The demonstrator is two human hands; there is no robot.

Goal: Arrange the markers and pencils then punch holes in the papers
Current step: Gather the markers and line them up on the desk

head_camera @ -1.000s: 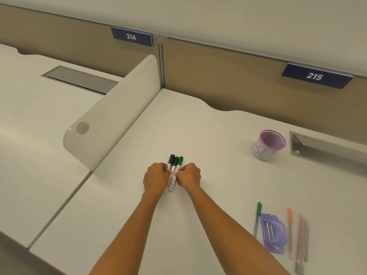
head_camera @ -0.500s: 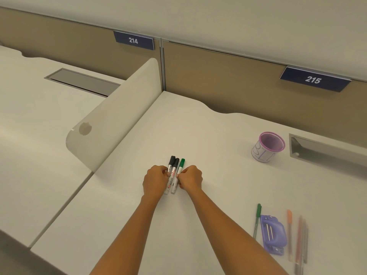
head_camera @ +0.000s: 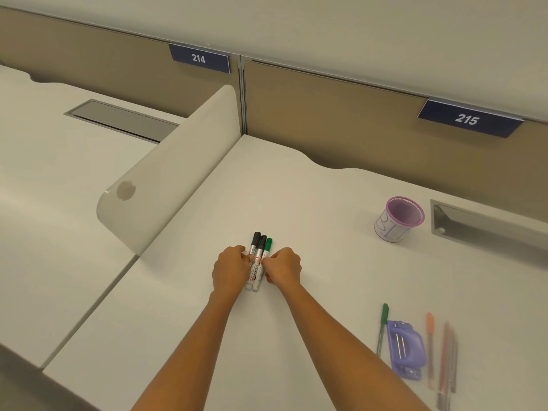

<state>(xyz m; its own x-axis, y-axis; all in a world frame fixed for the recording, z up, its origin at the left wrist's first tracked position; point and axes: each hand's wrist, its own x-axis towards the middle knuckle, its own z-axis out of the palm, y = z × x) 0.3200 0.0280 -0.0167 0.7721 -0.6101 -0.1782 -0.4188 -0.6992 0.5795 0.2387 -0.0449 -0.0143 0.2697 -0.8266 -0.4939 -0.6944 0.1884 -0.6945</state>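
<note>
Three markers (head_camera: 258,256) lie side by side on the white desk (head_camera: 326,277), two with black caps and one with a green cap, caps pointing away from me. My left hand (head_camera: 230,267) presses against their left side and my right hand (head_camera: 284,267) against their right side, fingers curled on the barrels. At the lower right lie a green pen (head_camera: 382,327), a purple hole punch (head_camera: 405,348) and several orange and grey pens (head_camera: 441,354). No paper is in view.
A pink-rimmed pen cup (head_camera: 398,219) stands at the back right, beside a grey cable tray opening (head_camera: 486,226). A white divider panel (head_camera: 172,173) rises at the desk's left edge. Brown partition walls with signs 214 and 215 close the back.
Both hands stay pressed on the three markers, which sit slightly tighter together. The camera has shifted a little; nothing else moved.
</note>
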